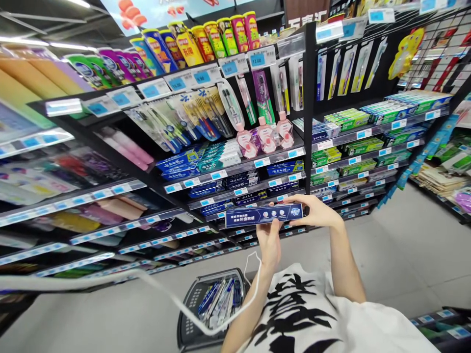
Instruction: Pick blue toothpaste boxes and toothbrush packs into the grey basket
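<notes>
A dark blue toothpaste box (243,219) with white print lies level between my two hands, in front of the lower shelves. My left hand (270,240) grips it from below, with the thumb against its near side. My right hand (316,211) is closed around its right end. Both hands hold the box clear of the shelf. Behind it, more blue toothpaste boxes (213,189) are stacked on the shelves. On the floor below stands a dark basket (187,318) with several packs in it.
Pink bottles (266,137) stand at the shelf's front edge, below hanging toothbrush packs (206,115). Canisters (184,44) line the top shelf. More toothpaste boxes (348,119) fill the right-hand shelves. A white cable (162,289) runs across the view, in front of the basket.
</notes>
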The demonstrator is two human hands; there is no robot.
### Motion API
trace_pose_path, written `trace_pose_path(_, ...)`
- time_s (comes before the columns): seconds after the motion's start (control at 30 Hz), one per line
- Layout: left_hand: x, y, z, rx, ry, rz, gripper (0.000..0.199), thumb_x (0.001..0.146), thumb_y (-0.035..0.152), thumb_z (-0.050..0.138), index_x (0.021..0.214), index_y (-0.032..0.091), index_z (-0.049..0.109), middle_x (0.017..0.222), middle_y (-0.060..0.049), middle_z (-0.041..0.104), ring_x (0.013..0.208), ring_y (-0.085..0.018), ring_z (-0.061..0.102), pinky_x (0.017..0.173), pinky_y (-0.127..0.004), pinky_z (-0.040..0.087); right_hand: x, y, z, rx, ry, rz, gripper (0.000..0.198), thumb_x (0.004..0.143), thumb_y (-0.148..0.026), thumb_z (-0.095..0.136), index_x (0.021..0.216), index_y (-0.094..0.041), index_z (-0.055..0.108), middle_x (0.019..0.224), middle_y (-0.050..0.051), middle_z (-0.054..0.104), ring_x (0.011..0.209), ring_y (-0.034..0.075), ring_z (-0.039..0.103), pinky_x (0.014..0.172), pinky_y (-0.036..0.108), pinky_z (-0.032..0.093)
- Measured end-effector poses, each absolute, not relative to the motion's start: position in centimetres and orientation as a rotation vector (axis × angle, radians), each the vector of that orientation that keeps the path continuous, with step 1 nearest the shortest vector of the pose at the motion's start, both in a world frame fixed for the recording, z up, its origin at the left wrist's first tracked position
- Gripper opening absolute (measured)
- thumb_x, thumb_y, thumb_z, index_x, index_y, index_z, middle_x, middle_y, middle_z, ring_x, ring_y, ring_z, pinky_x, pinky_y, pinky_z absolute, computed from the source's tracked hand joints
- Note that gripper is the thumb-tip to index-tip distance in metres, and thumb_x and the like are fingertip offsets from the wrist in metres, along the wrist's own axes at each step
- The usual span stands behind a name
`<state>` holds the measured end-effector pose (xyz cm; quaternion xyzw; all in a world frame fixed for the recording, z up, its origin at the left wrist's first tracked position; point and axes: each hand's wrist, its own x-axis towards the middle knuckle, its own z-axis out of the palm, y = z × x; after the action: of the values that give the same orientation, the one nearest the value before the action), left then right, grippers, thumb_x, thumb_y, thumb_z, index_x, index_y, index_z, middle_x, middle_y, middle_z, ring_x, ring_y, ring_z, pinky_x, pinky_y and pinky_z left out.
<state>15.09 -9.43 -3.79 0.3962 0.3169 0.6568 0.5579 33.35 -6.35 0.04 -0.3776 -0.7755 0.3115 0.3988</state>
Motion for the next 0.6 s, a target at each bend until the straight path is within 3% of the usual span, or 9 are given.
trace_pose_path(0.4,15.09,-9.59,-3.92,0.890,0.712,1.561,0.060,0.081,0.044,0.081,0.135,0.032,0.057,0.150,-0.007,0.057,0.139,-0.029,0.051,0.113,-0.045,0.048,33.59,-6.50,0.07,-0.953,-1.981,0.797,0.068,0.072,-0.041,0.088,0.133,-0.024,0.063,0.126,0.007,0.070,0.112,0.025,0.067,0.092,0.035,0.054)
trace_pose_path(0.6,14.82,-9.44,-4.09,0.881,0.728,1.576,0.053,0.083,0.049,0.078,0.130,0.033,0.060,0.147,-0.005,0.059,0.136,-0.028,0.054,0.104,-0.041,0.054,33.52,-6.66,-0.03,-0.935,-1.960,0.833,0.070,0.070,-0.040,0.089,0.133,-0.026,0.063,0.125,0.006,0.071,0.109,0.025,0.067,0.087,0.034,0.055)
